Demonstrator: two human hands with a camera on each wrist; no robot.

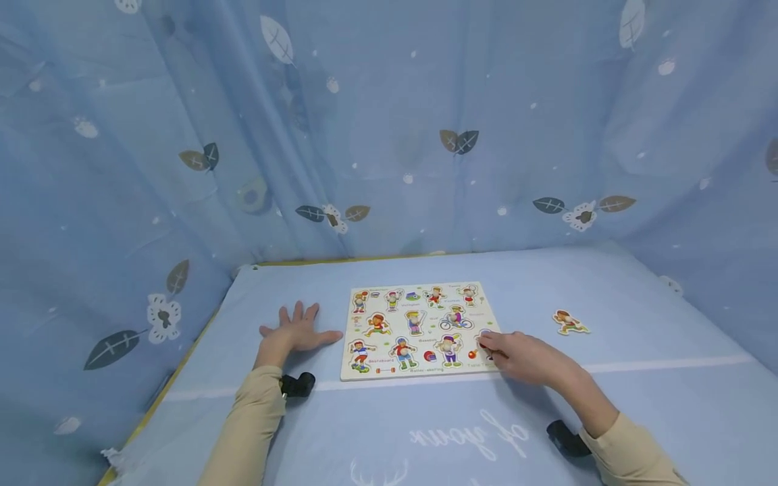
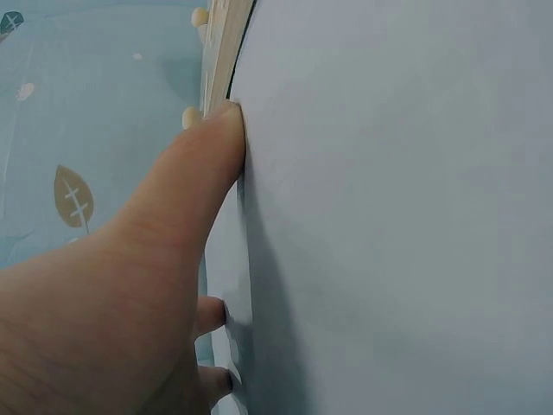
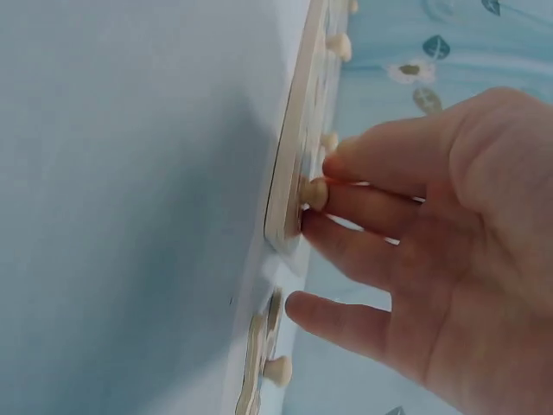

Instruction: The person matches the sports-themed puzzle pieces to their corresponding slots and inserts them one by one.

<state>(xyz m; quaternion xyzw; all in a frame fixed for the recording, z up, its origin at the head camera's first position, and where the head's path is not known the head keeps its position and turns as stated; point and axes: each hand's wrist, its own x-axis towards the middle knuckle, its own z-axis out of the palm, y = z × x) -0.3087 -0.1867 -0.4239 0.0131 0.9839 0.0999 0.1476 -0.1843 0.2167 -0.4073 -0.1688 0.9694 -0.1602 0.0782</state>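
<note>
A wooden knob puzzle board with sports figures lies flat on the cloth-covered table. To its left, my left hand rests palm down with fingers spread. In the left wrist view the thumb touches the board's side edge. My right hand is at the board's near right corner, thumb and fingers around the knob of a puzzle piece. That hand covers much of the piece. A loose puzzle piece, a running figure, lies on the table to the right of the board.
A blue leaf-patterned curtain hangs behind the table and at both sides. Black wrist cameras sit below the left hand and by the right sleeve. Wooden knobs stick up from the board.
</note>
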